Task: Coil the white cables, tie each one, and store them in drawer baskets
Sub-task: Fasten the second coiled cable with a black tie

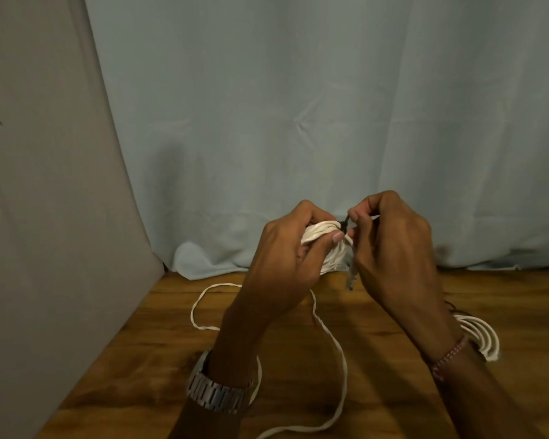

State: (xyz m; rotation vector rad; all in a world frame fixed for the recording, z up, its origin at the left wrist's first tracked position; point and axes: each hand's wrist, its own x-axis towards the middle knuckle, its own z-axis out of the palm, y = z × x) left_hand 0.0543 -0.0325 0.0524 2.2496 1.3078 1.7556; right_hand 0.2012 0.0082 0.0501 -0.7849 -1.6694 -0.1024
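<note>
The left hand (286, 248) grips the light, springy white coil (322, 234), best held across its bunched strands, while the right hand (390, 239) pinches the thin black tie (345, 224).

**Backdrop, tabletop and wristwear**

A wooden table (377, 369) with a dark, streaked grain is being shown across the lower part of the view. Behind it, a pale blue cloth (298, 106) is being hung as a backdrop; it is creased, and its lower edge is being bunched on the far edge of the table. To the left, a grey panel (45, 185) is being leaned at a slant, its lower corner meeting the table beside the cloth. A metal link watch (217, 392) is being worn on the left wrist, and a pink and white beaded bracelet (450, 356) on the right wrist.
</note>
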